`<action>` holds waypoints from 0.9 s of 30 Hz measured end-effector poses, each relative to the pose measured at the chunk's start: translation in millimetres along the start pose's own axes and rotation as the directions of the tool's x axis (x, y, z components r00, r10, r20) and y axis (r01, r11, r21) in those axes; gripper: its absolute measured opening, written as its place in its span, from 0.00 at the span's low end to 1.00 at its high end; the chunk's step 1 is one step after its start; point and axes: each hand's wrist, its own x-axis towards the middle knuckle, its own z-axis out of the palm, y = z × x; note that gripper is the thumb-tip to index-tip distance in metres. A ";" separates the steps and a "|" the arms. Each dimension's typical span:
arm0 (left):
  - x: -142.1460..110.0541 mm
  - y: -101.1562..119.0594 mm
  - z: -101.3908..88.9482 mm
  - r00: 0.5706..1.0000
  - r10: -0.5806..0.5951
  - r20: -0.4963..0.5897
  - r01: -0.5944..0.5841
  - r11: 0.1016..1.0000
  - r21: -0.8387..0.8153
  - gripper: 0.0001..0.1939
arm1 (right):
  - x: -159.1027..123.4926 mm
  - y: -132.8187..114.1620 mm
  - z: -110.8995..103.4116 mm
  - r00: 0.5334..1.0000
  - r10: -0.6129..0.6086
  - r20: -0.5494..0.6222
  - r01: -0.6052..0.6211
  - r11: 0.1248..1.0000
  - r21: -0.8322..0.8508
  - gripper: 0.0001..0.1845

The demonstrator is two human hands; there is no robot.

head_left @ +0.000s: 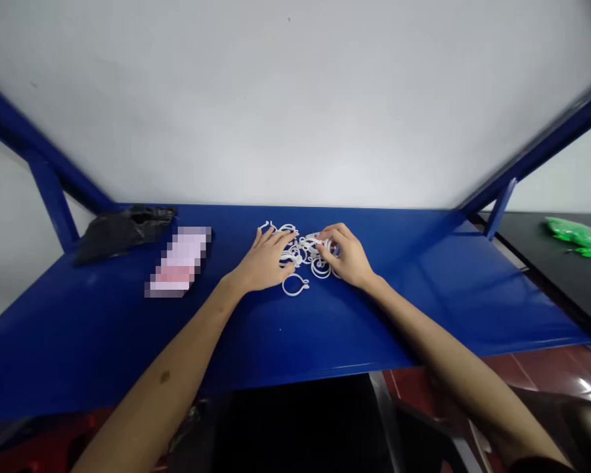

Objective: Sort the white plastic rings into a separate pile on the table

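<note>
A pile of white plastic rings (pixel 295 253), several with small looped tabs, lies in the middle of the blue table (pixel 285 335). My left hand (pixel 260 261) rests over the pile's left side, palm down, with its fingers spread and touching some rings. At the pile's right side my right hand (pixel 349 257) is curled, thumb and fingertips closed around a white ring. Its palm hides part of the rings there. One loose ring (pixel 306 284) lies nearer to me, just below my left thumb.
A black plastic bag (pixel 121 233) and a pixelated pink, flat object (pixel 180 263) lie to the left. Blue metal braces (pixel 54 203) flank the table. At the far right, a bright green bundle (pixel 578 234) lies on a black surface (pixel 561 276). A white wall (pixel 285 118) stands behind.
</note>
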 end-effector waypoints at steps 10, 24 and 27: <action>-1.6 0.2 8.0 0.990 -0.122 -0.067 0.132 0.978 0.164 0.49 | 14.9 -9.2 5.6 0.996 -0.027 0.082 0.034 0.996 -0.087 0.18; -5.2 9.2 6.4 1.000 -0.026 -0.003 0.026 0.996 0.091 0.37 | -0.4 22.3 6.5 0.963 0.122 0.240 -0.037 0.943 -0.331 0.37; -7.5 11.0 12.6 0.999 -0.021 0.047 0.015 0.993 0.114 0.45 | -2.0 21.5 9.0 0.953 0.124 0.278 -0.016 0.932 -0.362 0.38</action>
